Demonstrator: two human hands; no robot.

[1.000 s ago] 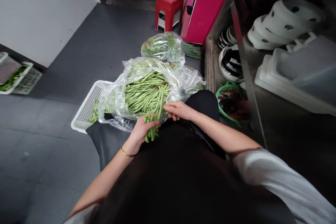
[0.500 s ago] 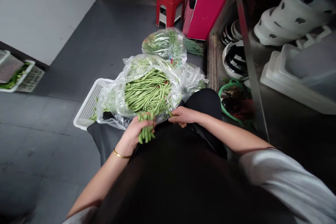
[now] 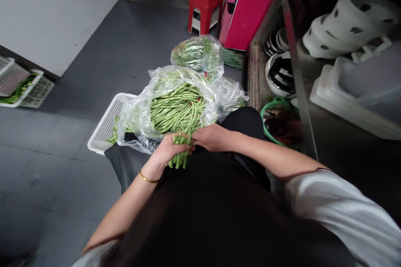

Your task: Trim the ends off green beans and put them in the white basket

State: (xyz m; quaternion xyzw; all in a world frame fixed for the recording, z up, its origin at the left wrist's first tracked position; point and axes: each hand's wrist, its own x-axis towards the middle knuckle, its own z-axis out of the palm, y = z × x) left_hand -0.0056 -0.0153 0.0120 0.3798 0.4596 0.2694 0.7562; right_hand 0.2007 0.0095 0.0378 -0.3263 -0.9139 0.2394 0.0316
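A short bunch of green beans (image 3: 179, 159) is wrapped in the fingers of my left hand (image 3: 167, 149), its cut-looking ends pointing down toward my lap. Right against the bunch's right side, my right hand (image 3: 213, 137) is closed in a pinch on a green bean, most of which its fingers hide. Just beyond both hands, an open clear plastic bag (image 3: 144, 112) rests in front of my knees, full of long loose green beans (image 3: 175, 108).
A white perforated basket (image 3: 105, 123) with some beans stands left of the bag. Behind lie bagged greens (image 3: 189, 52) and a red stool (image 3: 206, 2). Metal shelving (image 3: 299, 79) with bowls and a green basket (image 3: 266, 127) borders the right. More white baskets (image 3: 37, 89) sit far left.
My right hand has moved left with its bean, from a short gap away up to the bunch. My left hand has shifted slightly right, still gripping the bunch.
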